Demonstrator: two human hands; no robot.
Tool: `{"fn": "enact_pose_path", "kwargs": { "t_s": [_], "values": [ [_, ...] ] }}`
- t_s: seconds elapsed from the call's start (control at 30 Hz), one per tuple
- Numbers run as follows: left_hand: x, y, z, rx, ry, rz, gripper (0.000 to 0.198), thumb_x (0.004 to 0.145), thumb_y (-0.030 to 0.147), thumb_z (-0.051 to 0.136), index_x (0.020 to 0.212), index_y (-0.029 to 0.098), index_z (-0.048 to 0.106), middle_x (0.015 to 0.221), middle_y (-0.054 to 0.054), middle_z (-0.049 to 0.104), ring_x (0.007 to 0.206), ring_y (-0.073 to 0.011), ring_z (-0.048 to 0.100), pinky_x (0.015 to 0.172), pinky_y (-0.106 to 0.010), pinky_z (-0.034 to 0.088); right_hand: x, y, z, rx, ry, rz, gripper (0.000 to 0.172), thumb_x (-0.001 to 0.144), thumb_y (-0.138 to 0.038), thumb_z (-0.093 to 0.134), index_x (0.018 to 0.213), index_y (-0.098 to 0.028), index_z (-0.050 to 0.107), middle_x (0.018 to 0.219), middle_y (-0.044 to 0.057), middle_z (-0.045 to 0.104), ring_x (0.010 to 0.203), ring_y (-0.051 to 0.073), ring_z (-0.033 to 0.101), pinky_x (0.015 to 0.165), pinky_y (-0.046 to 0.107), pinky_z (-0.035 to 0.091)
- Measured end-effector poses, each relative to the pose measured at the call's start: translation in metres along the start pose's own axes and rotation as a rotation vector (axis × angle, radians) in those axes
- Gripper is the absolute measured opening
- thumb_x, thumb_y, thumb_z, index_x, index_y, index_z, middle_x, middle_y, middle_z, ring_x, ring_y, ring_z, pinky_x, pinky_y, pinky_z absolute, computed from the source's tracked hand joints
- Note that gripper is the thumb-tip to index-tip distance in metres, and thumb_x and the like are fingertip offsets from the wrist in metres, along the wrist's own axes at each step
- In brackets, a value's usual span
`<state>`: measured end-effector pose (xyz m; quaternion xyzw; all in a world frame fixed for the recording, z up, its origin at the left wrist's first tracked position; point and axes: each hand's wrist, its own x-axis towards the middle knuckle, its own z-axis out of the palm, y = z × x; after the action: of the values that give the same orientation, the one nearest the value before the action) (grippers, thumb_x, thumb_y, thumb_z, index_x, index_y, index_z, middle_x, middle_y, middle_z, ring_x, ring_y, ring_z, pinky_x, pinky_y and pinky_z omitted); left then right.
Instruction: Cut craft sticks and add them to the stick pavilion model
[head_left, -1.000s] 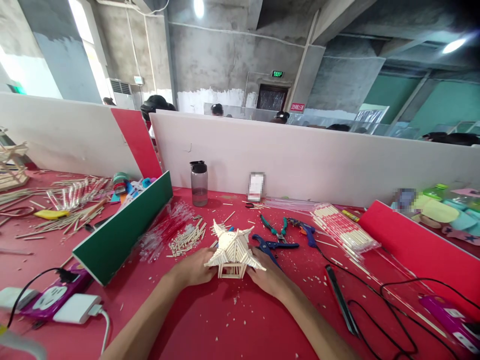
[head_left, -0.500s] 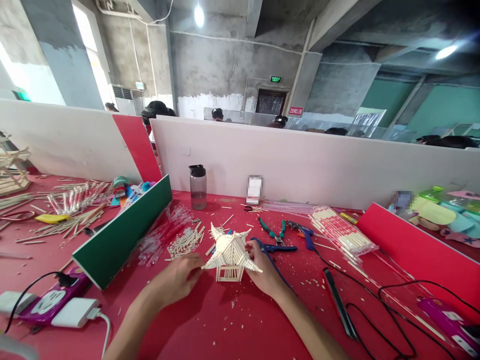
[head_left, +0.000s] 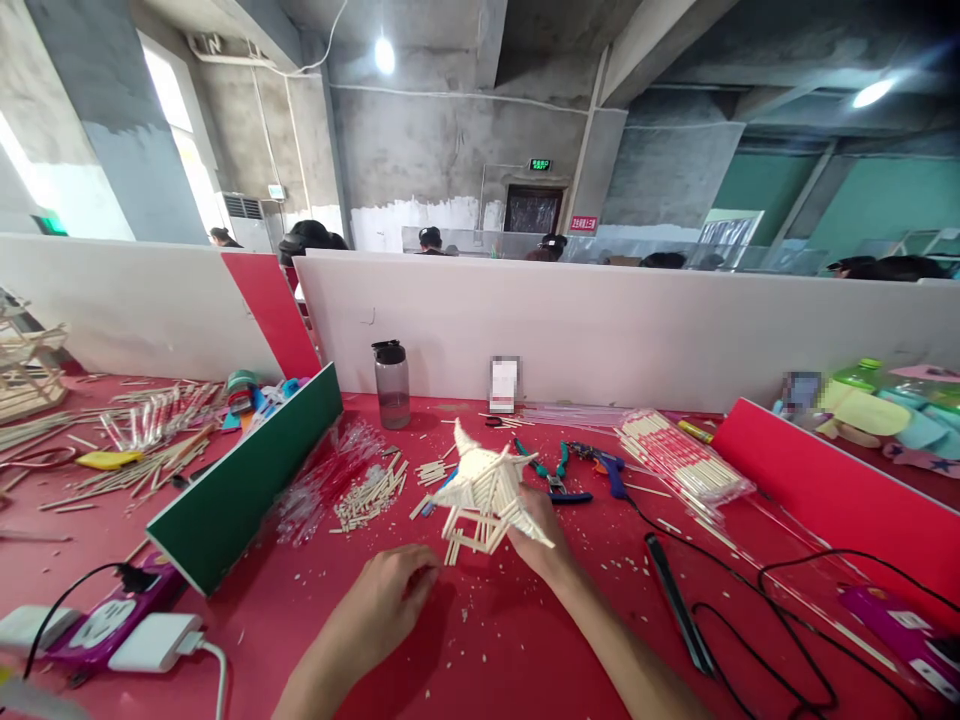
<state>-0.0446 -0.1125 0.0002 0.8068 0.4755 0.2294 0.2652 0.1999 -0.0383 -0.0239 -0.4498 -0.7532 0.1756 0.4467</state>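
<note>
A small pavilion model [head_left: 484,490] made of pale wooden sticks is lifted off the red table [head_left: 480,640] and tilted. My right hand [head_left: 541,535] grips it from the right side, under the roof edge. My left hand [head_left: 390,605] has come off the model and rests low over the table with its fingers curled loosely, nothing visible in them. Just behind the model lie blue-handled cutters [head_left: 564,493], green-handled pliers [head_left: 553,466] and a blue glue gun [head_left: 606,463].
A green divider board [head_left: 244,480], loose cut sticks [head_left: 367,495], plastic wrappers and a grey bottle [head_left: 392,382] lie left of the model. Packs of chopsticks [head_left: 679,460], black cables [head_left: 750,610] and a red board are at right. Power strips [head_left: 97,615] sit at front left. White partitions stand behind.
My right hand has lifted and tilted the stick model off the table. My left hand let go of it and drew back toward me.
</note>
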Motion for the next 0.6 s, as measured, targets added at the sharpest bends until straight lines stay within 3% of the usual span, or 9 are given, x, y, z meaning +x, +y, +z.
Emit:
{"fn": "enact_pose_path", "kwargs": {
  "t_s": [0.1, 0.2, 0.33, 0.47, 0.6],
  "values": [
    [0.02, 0.003, -0.012, -0.236, -0.046, -0.14, 0.036, 0.094, 0.046, 0.046, 0.082, 0.016, 0.062, 0.073, -0.003, 0.064, 0.068, -0.0172, 0.061, 0.064, -0.026, 0.048, -0.001, 0.009, -0.004, 0.009, 0.074, 0.06, 0.025, 0.091, -0.034, 0.048, 0.096, -0.021, 0.069, 0.095, 0.009, 0.071, 0.096, 0.025, 0.065, 0.091, 0.036, 0.051],
    [0.05, 0.008, -0.016, -0.618, -0.101, -0.213, 0.04, 0.086, 0.054, 0.057, 0.092, 0.015, 0.062, 0.088, -0.006, 0.067, 0.079, -0.0184, 0.065, 0.073, -0.03, 0.054, -0.005, 0.019, -0.001, 0.024, 0.094, 0.126, 0.035, 0.095, -0.045, 0.043, 0.104, -0.024, 0.07, 0.106, 0.009, 0.069, 0.114, 0.028, 0.059, 0.106, 0.045, 0.042],
    [0.088, 0.011, -0.001, -0.927, -0.232, -0.279, 0.039, 0.072, 0.041, 0.076, 0.098, 0.014, 0.066, 0.095, -0.008, 0.07, 0.084, -0.0183, 0.068, 0.082, -0.031, 0.054, -0.01, 0.027, 0.004, 0.029, 0.057, 0.13, 0.039, 0.097, -0.046, 0.038, 0.107, -0.024, 0.069, 0.107, 0.009, 0.069, 0.112, 0.028, 0.06, 0.103, 0.046, 0.045],
    [0.107, 0.008, 0.018, -0.994, -0.216, -0.337, 0.048, 0.06, 0.038, 0.085, 0.096, 0.013, 0.068, 0.095, -0.009, 0.071, 0.083, -0.0202, 0.069, 0.075, -0.029, 0.055, -0.008, 0.023, 0.003, -0.003, 0.031, 0.015, 0.032, 0.095, -0.033, 0.04, 0.112, -0.026, 0.067, 0.105, 0.008, 0.069, 0.11, 0.027, 0.061, 0.097, 0.041, 0.051],
    [0.113, -0.002, 0.031, -1.0, -0.218, -0.3, 0.051, 0.058, 0.043, 0.086, 0.095, 0.012, 0.071, 0.091, -0.011, 0.073, 0.089, -0.0267, 0.069, 0.078, -0.036, 0.055, -0.003, 0.02, 0.003, 0.004, 0.071, -0.043, 0.035, 0.089, -0.021, 0.044, 0.117, -0.027, 0.063, 0.105, 0.007, 0.069, 0.108, 0.026, 0.061, 0.093, 0.038, 0.052]
  ]
}}
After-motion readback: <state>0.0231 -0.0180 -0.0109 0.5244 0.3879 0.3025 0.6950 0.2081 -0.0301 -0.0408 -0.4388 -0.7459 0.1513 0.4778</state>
